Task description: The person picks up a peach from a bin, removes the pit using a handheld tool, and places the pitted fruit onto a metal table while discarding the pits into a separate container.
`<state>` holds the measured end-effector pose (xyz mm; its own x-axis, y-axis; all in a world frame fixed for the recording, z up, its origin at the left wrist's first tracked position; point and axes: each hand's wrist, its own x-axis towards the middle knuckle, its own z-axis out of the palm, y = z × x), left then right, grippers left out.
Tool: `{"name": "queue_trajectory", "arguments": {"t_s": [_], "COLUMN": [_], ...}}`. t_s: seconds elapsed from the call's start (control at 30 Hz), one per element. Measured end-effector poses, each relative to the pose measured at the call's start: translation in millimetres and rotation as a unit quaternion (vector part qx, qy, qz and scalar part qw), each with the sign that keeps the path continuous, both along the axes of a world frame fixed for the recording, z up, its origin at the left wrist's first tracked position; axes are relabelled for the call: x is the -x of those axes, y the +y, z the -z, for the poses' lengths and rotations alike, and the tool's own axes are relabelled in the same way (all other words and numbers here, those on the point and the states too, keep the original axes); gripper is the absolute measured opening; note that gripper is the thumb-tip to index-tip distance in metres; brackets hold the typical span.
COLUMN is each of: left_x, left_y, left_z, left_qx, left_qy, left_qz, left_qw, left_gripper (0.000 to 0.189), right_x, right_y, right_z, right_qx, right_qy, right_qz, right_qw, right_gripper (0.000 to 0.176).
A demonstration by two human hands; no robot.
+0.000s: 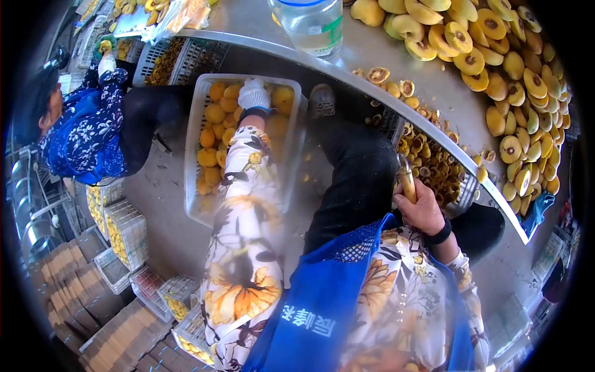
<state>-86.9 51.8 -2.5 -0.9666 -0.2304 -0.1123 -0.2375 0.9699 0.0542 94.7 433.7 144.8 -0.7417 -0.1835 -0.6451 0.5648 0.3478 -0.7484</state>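
Note:
My left hand (253, 95), in a white knit glove, reaches into a translucent plastic crate (192, 158) of whole yellow peaches (214, 113). It is over the fruit at the crate's far end; its fingers cannot be made out, nor whether they hold a peach. My right hand (423, 209), bare with a black wristband, is closed around the wooden handle of a pitting tool (407, 184). The metal end of that tool points up and away from me. Beneath the table edge, near this hand, a crate holds brown-yellow peach pits and scraps (431, 162).
Halved peaches (496, 87) are piled on the metal table (365, 53), beside a clear water jug (313, 28). At left sits a co-worker (93, 124) in blue floral clothing. Stacked crates of yellow fruit (124, 232) and cardboard (118, 335) stand lower left.

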Motion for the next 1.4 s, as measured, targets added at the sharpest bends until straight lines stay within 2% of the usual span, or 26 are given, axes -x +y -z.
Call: {"name": "queue_trajectory", "arguments": {"t_s": [0.1,0.17,0.23,0.3,0.37,0.4,0.47,0.5,0.57,0.63,0.67,0.7,0.77,0.83,0.87,0.9,0.97,1.0,1.03,1.07,1.13,1.2,1.23,1.3,1.33,1.4], "left_x": [13.6,0.3,-9.1,-16.5,-17.7,-16.0,-11.0,-8.6,-4.5,-10.6,-25.6,-30.8,-38.0,-35.3,-32.7,-45.1,-45.8,-45.2,-48.8,-55.0,-56.7,-62.7,-68.2,-78.0,-79.8,-74.7], "left_y": [-41.1,-46.1,-48.7,-77.0,-30.0,-46.0,-33.9,-39.5,-29.5,-7.1,53.8,94.5,154.6,203.6,233.5,306.2,387.0,419.9,457.3,489.5,550.1,594.1,605.2,616.3,611.3,601.4], "left_z": [12.6,2.5,25.7,76.4,25.7,50.9,33.5,30.7,12.0,-2.6,-7.3,-61.2,-115.5,-144.6,-162.1,-166.0,-183.1,-185.9,-196.9,-205.9,-176.3,-131.7,-129.6,-133.5,-137.1,-147.4], "left_qx": [-0.067,-0.173,-0.143,-0.231,-0.073,-0.082,-0.13,-0.102,-0.05,-0.036,-0.045,-0.076,-0.19,-0.262,-0.323,-0.373,-0.415,-0.349,-0.251,-0.215,-0.147,-0.142,-0.138,-0.121,-0.176,-0.167], "left_qy": [-0.045,-0.018,0.053,0.097,0.063,0.096,0.03,0.034,0.004,0.127,0.143,0.18,0.267,0.301,0.283,0.26,0.168,0.171,0.072,-0.009,-0.059,-0.038,-0.003,-0.007,-0.016,-0.031], "left_qz": [0.05,0.007,0.0,-0.071,0.018,0.053,0.019,0.064,0.015,-0.028,-0.091,-0.119,-0.058,0.082,0.18,0.274,0.38,0.432,0.451,0.464,0.495,0.421,0.358,0.32,0.309,0.349], "left_qw": [0.995,0.985,0.988,0.966,0.995,0.991,0.991,0.992,0.999,0.991,0.984,0.973,0.943,0.913,0.885,0.847,0.809,0.814,0.854,0.859,0.855,0.895,0.924,0.94,0.934,0.922], "left_gripper": [0.033,0.038,0.036,0.035,0.032,0.03,0.033,0.038,0.039,0.04,0.039,0.039,0.035,0.028,0.026,0.024,0.026,0.035,0.044,0.048,0.056,0.046,0.041,0.034,0.039,0.053], "right_x": [-4.5,-6.6,-5.5,0.0,2.2,2.9,4.7,5.7,4.4,-0.1,-16.4,-20.1,-24.9,-30.1,-31.8,-41.2,-59.3,-63.6,-70.1,-76.6,-91.0,-104.3,-110.4,-122.3,-126.5,-129.0], "right_y": [12.0,20.0,19.9,19.1,16.6,13.6,14.3,11.5,12.1,23.4,77.9,72.5,80.4,84.1,85.1,104.0,142.3,143.6,148.8,154.0,164.8,174.5,179.0,186.7,189.8,200.8], "right_z": [-0.3,-2.7,-3.6,-2.6,0.7,6.4,7.5,8.1,4.0,-3.8,-0.3,2.3,-7.0,-10.0,-14.8,-12.0,-5.6,-2.3,-5.8,-9.2,-14.2,-14.9,-14.8,-22.0,-12.5,-13.6], "right_qx": [-0.009,-0.007,-0.015,-0.038,-0.045,-0.038,0.005,-0.02,-0.031,-0.022,-0.011,-0.003,0.027,0.005,-0.005,-0.002,0.005,0.006,0.013,0.019,0.038,0.039,0.028,0.015,0.034,0.011], "right_qy": [0.048,-0.017,-0.048,-0.045,0.031,0.074,0.159,0.149,0.191,0.219,0.226,0.243,0.114,0.16,0.167,0.18,0.208,0.223,0.237,0.251,0.282,0.302,0.305,0.301,0.305,0.272], "right_qz": [-0.004,0.033,0.036,0.017,-0.028,-0.045,-0.047,-0.055,-0.041,0.01,0.032,0.075,0.15,0.174,0.188,0.199,0.221,0.232,0.242,0.252,0.274,0.29,0.295,0.303,0.332,0.354], "right_qw": [0.999,0.999,0.998,0.998,0.998,0.996,0.986,0.987,0.98,0.976,0.974,0.967,0.982,0.972,0.968,0.963,0.953,0.947,0.941,0.934,0.919,0.907,0.905,0.904,0.892,0.895], "right_gripper": [0.014,0.014,0.015,0.016,0.022,0.024,0.02,0.022,0.025,0.026,0.026,0.027,0.026,0.024,0.023,0.022,0.019,0.019,0.019,0.019,0.019,0.018,0.018,0.018,0.019,0.021]}}
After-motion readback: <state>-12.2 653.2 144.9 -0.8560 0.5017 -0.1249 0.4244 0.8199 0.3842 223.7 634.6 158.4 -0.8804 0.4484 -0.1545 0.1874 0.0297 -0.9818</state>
